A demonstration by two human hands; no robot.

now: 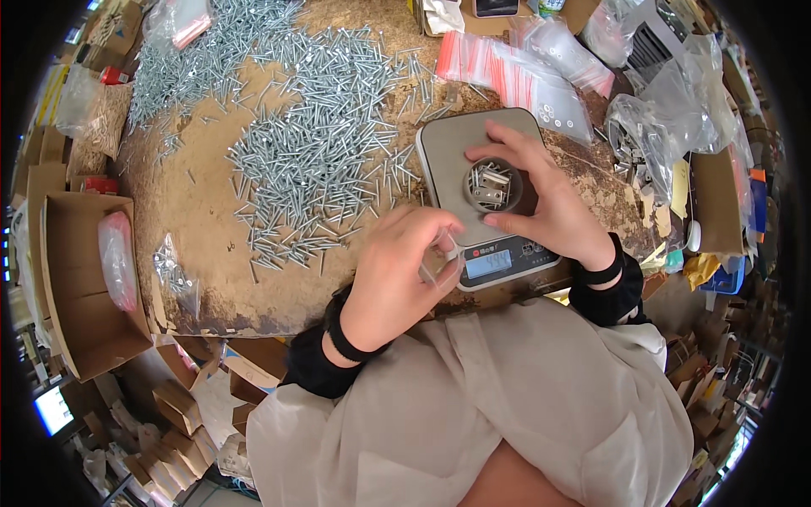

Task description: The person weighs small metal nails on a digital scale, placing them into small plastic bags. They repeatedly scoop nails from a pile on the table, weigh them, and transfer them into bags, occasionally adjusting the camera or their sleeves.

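Hinges (491,186) are sitting in a round cup (494,187) on the scale (473,144), centre frame; right hand (541,203) fingers are cupping it. Left hand (397,270) fingers are pinching a small clear bag (443,269), seemingly unfilled yet.

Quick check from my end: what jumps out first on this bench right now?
The big heap of silver screws spread over the brown worktop, left of the grey scale. On the scale, the right hand cups a small round dish of metal parts, while the left hand pinches a clear little bag just beside the scale's display.
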